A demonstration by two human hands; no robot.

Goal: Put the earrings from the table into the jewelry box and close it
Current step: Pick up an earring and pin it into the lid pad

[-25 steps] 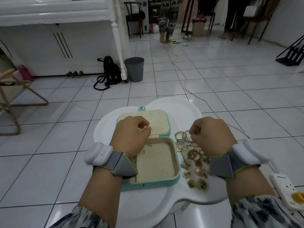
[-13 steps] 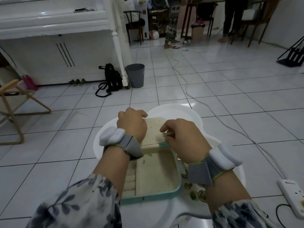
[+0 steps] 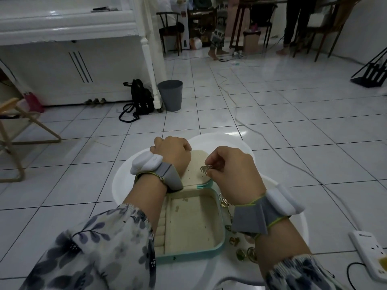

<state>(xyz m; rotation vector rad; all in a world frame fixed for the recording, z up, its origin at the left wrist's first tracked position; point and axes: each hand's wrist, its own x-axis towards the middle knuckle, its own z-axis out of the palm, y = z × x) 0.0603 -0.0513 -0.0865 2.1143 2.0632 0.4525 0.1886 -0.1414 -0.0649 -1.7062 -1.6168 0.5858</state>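
With the right hand (image 3: 234,174), pinches a small silver leaf-shaped earring (image 3: 206,169) between thumb and fingertips, the other fingers curled in. Holds it just over the cream, hole-dotted panel inside the lid (image 3: 195,162) of the jewelry box (image 3: 221,227), near the panel's right edge; touching the panel or not, cannot tell. With the left hand (image 3: 172,155), reaches over the lid's far left corner, fingers curled down out of sight behind the knuckles; gripping the lid's edge or only resting there, cannot tell. On each wrist a grey strap (image 3: 167,174) with a white pod, and floral sleeves over both forearms.

Nearer the body, the box's teal base lying wide open: cream lining, a row of ring rolls down its left side, a couple of tiny gold bits near the far end of the main compartment, too small to make out. Just right of the base, on the white lobed table (image 3: 121,181), a scatter of gold earrings (image 3: 240,254), partly hidden under the right wrist.

Beyond the table, white floor tiles. Low on the right, a white power strip (image 3: 368,254); across the tiles, a pale cable (image 3: 236,114). Further back, a grey bin (image 3: 170,95) and a black backpack (image 3: 139,99) beside the leg of a white piano (image 3: 62,49); at the left edge, a wooden folding chair (image 3: 12,132); at the far end, dark chairs and the legs of two standing people.
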